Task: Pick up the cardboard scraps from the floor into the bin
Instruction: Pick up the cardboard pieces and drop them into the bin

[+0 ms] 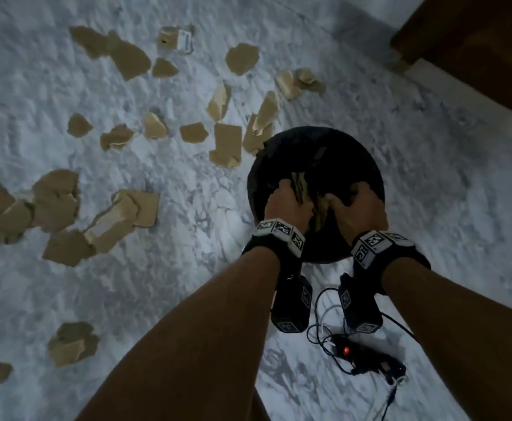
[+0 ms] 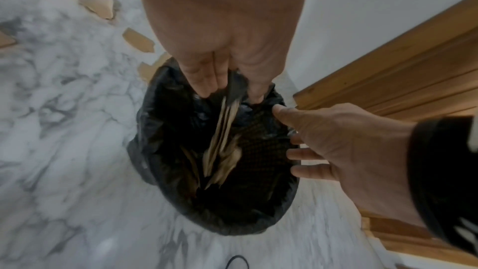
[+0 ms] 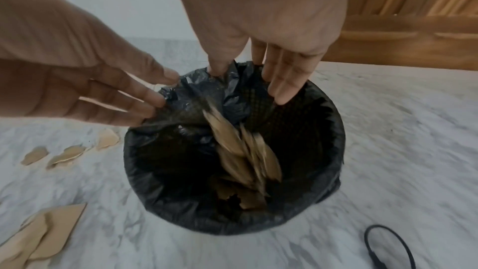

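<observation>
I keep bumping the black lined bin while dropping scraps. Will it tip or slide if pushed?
Probably slides: the round black bag-lined bin stands on smooth marble floor. It likely feels light, holding only a few cardboard scraps. The loose liner looks floppy.

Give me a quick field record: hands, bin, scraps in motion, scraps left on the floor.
left hand: open, fingers spread over the bin mouth
right hand: open, over the bin mouth
bin: black liner, upright on the marble floor
falling scraps: blurred, dropping into the bin
floor scraps: many, mostly left of the bin
cable: on the floor near the bin
</observation>
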Demonstrator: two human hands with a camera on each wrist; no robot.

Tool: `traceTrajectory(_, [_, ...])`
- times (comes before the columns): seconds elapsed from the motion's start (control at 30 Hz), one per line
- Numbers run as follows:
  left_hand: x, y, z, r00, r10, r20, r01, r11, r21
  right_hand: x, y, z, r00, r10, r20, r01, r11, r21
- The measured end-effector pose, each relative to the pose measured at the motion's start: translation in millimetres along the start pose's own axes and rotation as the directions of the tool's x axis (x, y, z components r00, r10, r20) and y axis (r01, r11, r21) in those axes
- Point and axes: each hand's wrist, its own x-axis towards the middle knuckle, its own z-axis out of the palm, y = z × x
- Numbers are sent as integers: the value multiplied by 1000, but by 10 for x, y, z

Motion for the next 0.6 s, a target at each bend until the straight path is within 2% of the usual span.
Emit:
traceTrajectory(0.1, [-16, -218, -60, 999, -31, 44, 28, 998, 57, -96, 30, 149, 1000, 0, 1, 0, 1000, -25])
traceTrajectory(0.27, [-239, -900, -509, 993, -103, -52, 106, 993, 57, -490, -363, 647, 997, -50, 54, 54, 996, -70])
traceTrajectory(0.37, [-428, -1481, -1013, 980, -161, -114, 166, 985, 37, -872, -780, 1093, 988, -121, 100, 128, 989, -69])
traceTrajectory(0.5, [-784, -2359, -1895, 950, -235, -207, 243, 970, 13, -1644, -1405, 1788, 965, -229, 131, 236, 971, -42])
traceTrajectory(0.6, [-1152, -3116, -2602, 919, -297, -259, 302, 953, -25, -2338, -1811, 2410, 933, -274, 234, 299, 951, -77])
